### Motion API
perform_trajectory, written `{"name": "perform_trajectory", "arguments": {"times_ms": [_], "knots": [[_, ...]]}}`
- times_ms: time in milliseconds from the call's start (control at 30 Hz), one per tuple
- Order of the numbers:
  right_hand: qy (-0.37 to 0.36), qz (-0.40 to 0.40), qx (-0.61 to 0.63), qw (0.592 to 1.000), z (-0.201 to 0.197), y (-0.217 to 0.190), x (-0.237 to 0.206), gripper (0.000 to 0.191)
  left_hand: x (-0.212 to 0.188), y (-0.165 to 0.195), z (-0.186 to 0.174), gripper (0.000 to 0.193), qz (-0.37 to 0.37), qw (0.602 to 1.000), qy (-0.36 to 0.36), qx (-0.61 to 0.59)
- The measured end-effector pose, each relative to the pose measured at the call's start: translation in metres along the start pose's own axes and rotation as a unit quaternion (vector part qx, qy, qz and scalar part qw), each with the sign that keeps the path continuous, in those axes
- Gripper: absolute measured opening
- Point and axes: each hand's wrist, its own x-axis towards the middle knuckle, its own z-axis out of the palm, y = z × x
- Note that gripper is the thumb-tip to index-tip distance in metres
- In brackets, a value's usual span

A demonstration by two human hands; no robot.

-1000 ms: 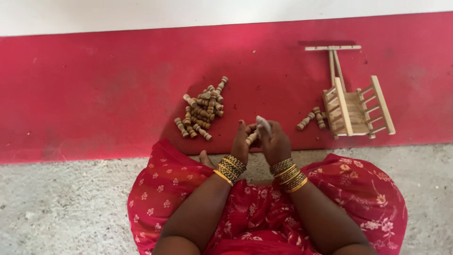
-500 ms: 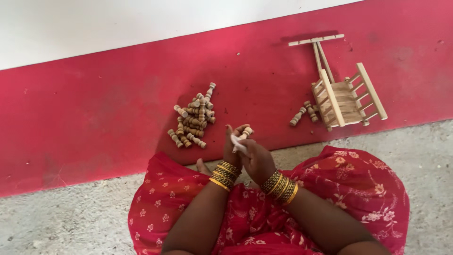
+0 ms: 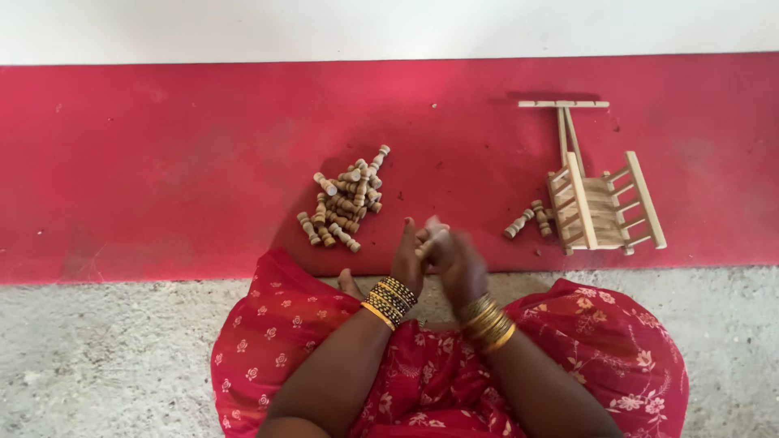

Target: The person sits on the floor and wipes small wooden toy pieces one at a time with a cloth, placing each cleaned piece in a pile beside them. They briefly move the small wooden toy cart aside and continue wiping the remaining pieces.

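On the floor in front of us, seen from above, we sit cross-legged in red flowered cloth at the edge of a long red mat (image 3: 162, 162) that lies against grey speckled concrete. Our left hand (image 3: 408, 258) and right hand (image 3: 456, 264) meet just above the near edge of the mat, both wrists stacked with gold bangles. The left hand is raised with fingers curled, the right hand is closed against it, and a pale small wooden peg (image 3: 432, 233) shows between the fingertips; motion blur keeps us from telling exactly which hand grips it. Just beyond the hands, slightly left, lies a loose pile of turned wooden pegs (image 3: 345, 207), touching one another. To the right, well apart from the pile, sits a half-built small wooden frame (image 3: 604, 207) with slatted sides and a long T-shaped handle, and a few more spare pegs (image 3: 529, 221) lie just beside its left edge. We judge the chief risk to be the peg slipping from the fingertips, since it is small and smooth and the hands are moving quickly; it could roll off across the mat. A careless sleeve or wrist could also scatter the pile nearby.
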Motion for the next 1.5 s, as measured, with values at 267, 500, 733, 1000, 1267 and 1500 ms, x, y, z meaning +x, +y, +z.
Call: {"name": "perform_trajectory", "arguments": {"times_ms": [267,500,733,1000,1267,1500], "knots": [[-0.021,-0.067,-0.033,0.997,-0.015,-0.014,0.004,0.027,0.006,0.001,0.01,0.078,-0.003,0.996,-0.025,-0.09],[-0.001,-0.048,-0.044,0.998,-0.013,-0.004,0.009,0.021,0.014,-0.008,0.005,0.075,-0.002,1.0,0.024,0.01],[-0.014,0.032,0.022,0.999,-0.017,-0.005,0.012,0.019,0.012,-0.008,0.007,0.075,-0.005,0.999,0.03,0.016],[0.0,-0.021,-0.066,0.998,-0.016,0.013,0.01,0.023,0.018,-0.015,0.003,0.074,-0.001,0.997,-0.02,-0.07],[0.021,-0.186,-0.111,0.976,-0.012,0.015,0.006,0.017,0.016,-0.005,0.012,0.075,-0.037,0.99,0.01,-0.135],[0.014,-0.066,-0.009,0.998,-0.024,0.003,0.013,0.017,0.006,-0.002,0.018,0.08,-0.009,1.0,0.016,-0.008]]}}
